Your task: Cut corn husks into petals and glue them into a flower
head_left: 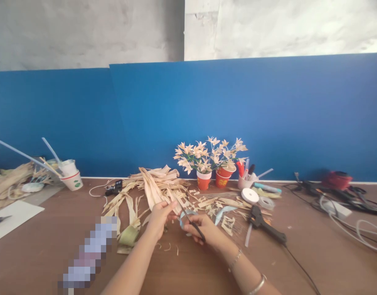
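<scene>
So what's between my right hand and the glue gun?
In the head view, pale scraps, a light-blue strip and, nearest the glue gun, a whitish stick lie between it and your right hand.

We hold a pale husk (151, 190) in our left hand (159, 219), scissors (194, 225) in our right hand (208, 232); flowers (200, 152) stand beyond, far side.

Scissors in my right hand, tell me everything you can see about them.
The scissors have a dark handle loop and slim, metallic-looking blades. The right hand has the handles in its grip, above the table. The blades point forward and leftward, toward a pale strip at the left hand; whether they touch it is unclear.
</scene>
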`<state>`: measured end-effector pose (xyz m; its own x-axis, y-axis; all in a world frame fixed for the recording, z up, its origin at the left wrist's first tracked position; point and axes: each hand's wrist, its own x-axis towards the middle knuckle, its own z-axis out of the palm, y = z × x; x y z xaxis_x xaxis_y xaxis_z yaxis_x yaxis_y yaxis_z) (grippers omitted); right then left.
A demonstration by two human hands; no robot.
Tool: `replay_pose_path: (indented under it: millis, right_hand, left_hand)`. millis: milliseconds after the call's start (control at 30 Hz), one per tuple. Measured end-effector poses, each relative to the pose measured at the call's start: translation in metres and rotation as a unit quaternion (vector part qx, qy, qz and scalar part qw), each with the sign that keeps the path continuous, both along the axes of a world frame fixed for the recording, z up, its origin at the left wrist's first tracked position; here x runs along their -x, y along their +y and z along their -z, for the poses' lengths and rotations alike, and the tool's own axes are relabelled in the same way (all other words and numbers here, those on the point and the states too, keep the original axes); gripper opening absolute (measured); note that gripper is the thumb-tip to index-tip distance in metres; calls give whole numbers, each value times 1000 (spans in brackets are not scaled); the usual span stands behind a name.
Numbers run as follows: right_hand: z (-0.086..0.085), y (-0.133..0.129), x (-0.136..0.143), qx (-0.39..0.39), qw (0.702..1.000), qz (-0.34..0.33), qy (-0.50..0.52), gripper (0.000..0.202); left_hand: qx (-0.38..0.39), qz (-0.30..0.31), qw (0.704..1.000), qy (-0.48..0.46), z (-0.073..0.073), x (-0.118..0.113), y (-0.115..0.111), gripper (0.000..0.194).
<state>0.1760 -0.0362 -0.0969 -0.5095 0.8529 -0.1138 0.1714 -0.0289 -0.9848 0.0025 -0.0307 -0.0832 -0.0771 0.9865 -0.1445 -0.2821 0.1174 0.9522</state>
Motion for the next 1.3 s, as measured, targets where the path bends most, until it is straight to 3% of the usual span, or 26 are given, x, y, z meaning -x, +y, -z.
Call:
replay_pose_path:
  millis: [267, 667, 1300]
  right_hand:
    - [3, 3, -6, 9, 1000, -21, -10, 38]
    - [-9, -1, -9, 18, 999, -45, -23, 34]
    - [-6, 0, -13, 20, 996, -80, -40, 35]
  left_hand:
    - [-18, -2, 999, 45, 3, 1, 3, 34]
    - [-26, 9, 998, 56, 0, 4, 2, 38]
    - [-8, 17, 999, 42, -3, 5, 0, 38]
